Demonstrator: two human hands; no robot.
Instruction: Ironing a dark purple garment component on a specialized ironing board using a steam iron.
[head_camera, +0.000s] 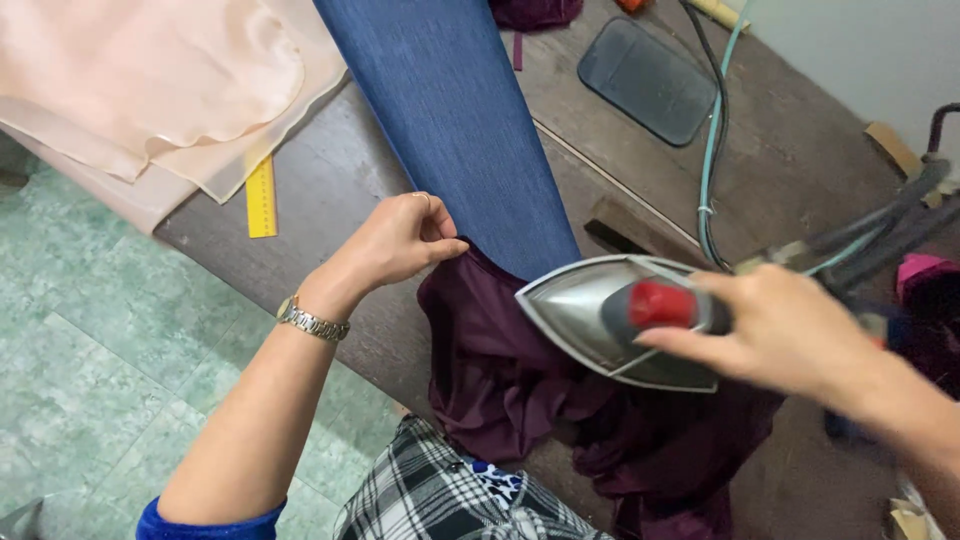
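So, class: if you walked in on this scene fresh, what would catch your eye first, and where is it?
First, the grey iron with its red knob, gripped by the right hand at centre right above dark purple cloth. Next, the blue padded board running up the middle, with the left hand pinching the cloth at its end. A yellow ruler lies left of it.

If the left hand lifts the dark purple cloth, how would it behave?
Probably floppy: the purple cloth lies in soft folds and hangs off the table edge. Likely light, since the left hand pinches it with fingertips. It may slide.
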